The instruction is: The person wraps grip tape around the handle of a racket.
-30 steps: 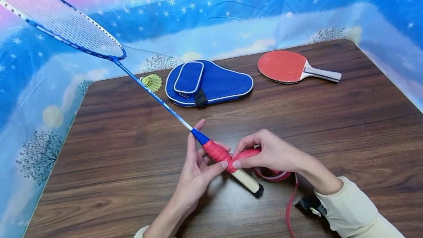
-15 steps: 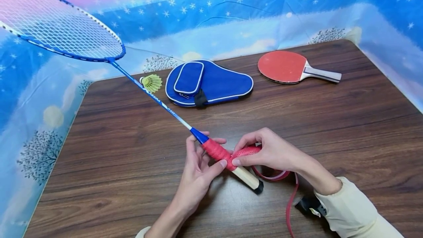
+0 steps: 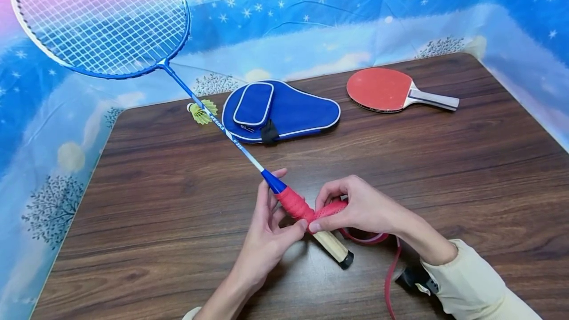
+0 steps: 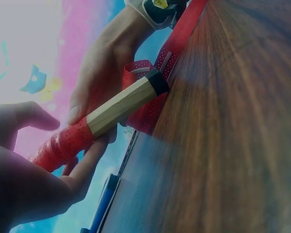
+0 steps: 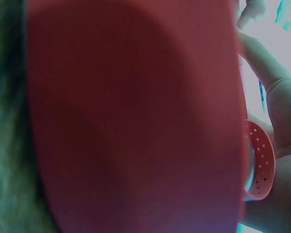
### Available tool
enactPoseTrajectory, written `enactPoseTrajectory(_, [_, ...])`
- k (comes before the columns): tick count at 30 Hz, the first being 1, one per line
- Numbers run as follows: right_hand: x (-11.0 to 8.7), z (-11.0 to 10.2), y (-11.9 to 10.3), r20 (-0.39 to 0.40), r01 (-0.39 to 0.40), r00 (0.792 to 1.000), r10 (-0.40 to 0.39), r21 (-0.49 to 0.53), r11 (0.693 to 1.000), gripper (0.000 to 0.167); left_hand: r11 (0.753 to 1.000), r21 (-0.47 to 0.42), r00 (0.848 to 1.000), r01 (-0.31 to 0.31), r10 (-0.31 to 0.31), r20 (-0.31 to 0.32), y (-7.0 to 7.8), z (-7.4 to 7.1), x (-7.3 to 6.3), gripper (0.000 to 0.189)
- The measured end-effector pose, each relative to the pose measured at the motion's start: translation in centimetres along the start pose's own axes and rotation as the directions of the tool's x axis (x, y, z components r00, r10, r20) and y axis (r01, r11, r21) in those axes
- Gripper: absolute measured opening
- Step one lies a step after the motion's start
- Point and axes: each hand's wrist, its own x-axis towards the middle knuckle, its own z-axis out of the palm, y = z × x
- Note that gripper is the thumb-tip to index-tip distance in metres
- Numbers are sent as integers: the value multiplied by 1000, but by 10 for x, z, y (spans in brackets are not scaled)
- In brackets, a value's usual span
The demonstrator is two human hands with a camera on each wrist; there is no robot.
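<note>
Dark wood tabletop (image 3: 178, 201) up front. Left hand (image 3: 266, 241) steadies the part-wrapped handle (image 3: 331, 244), thumb against the tape edge, fingers loosely curled beneath. Right hand (image 3: 366, 206) pinches red tape (image 3: 332, 207) at that edge, slack looping below. Badminton racket (image 3: 218, 122) is held tilted above the tabletop, head up-left. Probably light, stiff; strings (image 3: 106, 19) delicate. Tape likely soft, stretchy: grip handle at finished turns, tape near edge. Beyond: blue case (image 3: 302, 112), shuttlecock (image 3: 202, 112), red paddle (image 3: 378, 89), snowy backdrop (image 3: 338, 19).

I've got left hand (image 3: 267, 241) gripping, right hand (image 3: 362, 206) pinching, thumb tips (image 3: 303, 224) just beside each other, both forearms (image 3: 236, 280) angled inward.
</note>
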Motion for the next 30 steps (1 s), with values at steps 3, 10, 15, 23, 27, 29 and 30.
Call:
enactPoseTrajectory(3, [0, 1, 0, -1, 8, 1000, -8, 0, 1000, 22, 1000, 13, 1000, 12, -12, 6, 0, 0, 0, 85])
enactPoseTrajectory(10, [1, -2, 1, 14, 17, 1000, -17, -17, 1000, 18, 998, 35, 998, 44, -43, -38, -2, -1, 2, 84])
enactPoseTrajectory(15, [1, -5, 3, 14, 36, 999, -35, -7, 999, 14, 1000, 2, 995, 20, -20, -95, -5, -2, 3, 84])
enactPoseTrajectory(23, [2, -6, 5, -17, 2, 1000, -2, 19, 1000, 15, 1000, -14, 991, -17, 15, -130, -5, -2, 3, 85])
enactPoseTrajectory(27, [1, -5, 5, -12, -14, 1000, 15, 37, 999, 16, 999, -53, 992, -13, 6, -127, -5, -2, 2, 86])
enactPoseTrajectory(29, [2, -5, 4, -17, -14, 1000, 14, 37, 999, 16, 997, -73, 991, -29, 20, -129, -7, -2, 2, 82])
enactPoseTrajectory(30, [2, -4, 4, -18, -14, 1000, 15, 37, 999, 16, 996, -80, 991, -39, 29, -129, -8, -1, 1, 79])
